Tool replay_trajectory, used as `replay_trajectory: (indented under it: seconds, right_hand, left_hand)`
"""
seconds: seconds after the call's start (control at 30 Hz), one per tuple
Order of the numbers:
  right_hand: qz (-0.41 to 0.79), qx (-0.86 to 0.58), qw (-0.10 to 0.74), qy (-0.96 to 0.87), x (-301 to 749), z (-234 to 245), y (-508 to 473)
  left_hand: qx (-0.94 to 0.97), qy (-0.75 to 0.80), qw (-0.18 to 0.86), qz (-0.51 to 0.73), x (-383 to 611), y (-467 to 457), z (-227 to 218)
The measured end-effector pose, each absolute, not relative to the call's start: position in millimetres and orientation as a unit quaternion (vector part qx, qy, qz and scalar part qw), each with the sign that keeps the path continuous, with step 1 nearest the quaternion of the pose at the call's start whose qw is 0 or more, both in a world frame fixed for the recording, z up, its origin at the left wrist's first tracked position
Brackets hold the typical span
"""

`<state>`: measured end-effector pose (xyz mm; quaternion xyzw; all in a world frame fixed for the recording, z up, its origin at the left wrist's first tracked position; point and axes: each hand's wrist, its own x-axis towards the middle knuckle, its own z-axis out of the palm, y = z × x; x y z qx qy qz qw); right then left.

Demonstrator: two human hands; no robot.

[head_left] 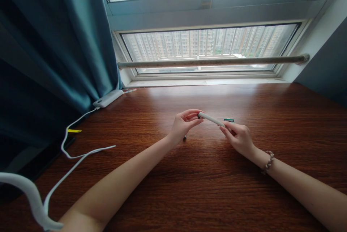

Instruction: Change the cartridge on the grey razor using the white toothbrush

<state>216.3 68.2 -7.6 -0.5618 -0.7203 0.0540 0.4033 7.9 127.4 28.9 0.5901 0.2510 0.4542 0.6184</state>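
Holding the white pen (211,119) level just above the table (173,195), the left hand (185,123) is pinching its dark tip; the right hand (238,136) is clasping the other end. A small dark piece (184,138) is lying below the left hand; the pen is showing no gap yet.

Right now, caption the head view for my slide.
Left hand and right hand hold a white pen over a wooden desk by a window.
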Motion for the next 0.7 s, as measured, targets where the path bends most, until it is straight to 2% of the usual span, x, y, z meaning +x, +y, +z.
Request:
replay_trajectory:
  seconds: [0.5, 0.7]
  right_hand:
    - [0.018, -0.532, 0.387, -0.753, 214.9, -4.6, 65.6]
    - [-0.011, -0.571, 0.384, -0.725, 214.4, -4.5, 66.6]
  left_hand:
    - [0.571, 0.193, 0.676, 0.425, 8.8, 131.5, 25.0]
    - [0.586, 0.251, 0.656, 0.404, 6.9, 127.7, 30.3]
